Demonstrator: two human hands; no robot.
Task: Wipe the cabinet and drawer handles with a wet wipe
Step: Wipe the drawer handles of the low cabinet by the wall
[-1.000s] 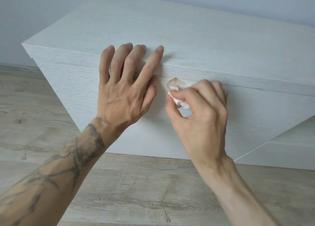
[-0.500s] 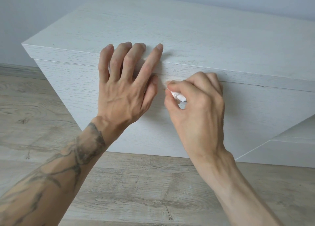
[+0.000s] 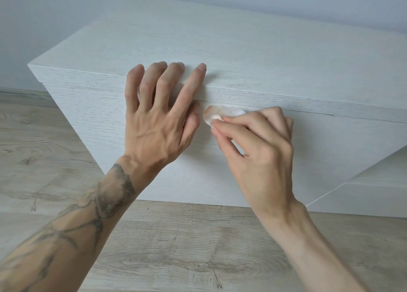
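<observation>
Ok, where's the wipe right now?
Head view, centre: the wipe is pinched in the right hand, pressed against the seam under the top of the cabinet, just right of the thumb of the left hand.

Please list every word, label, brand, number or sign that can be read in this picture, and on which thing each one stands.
None can be read in this view.
The cabinet shows only pale wood grain, no label or brand.
The wipe in the right hand carries no print.
The forearm tattoo is dark line work; no letters or numbers can be made out.
</observation>
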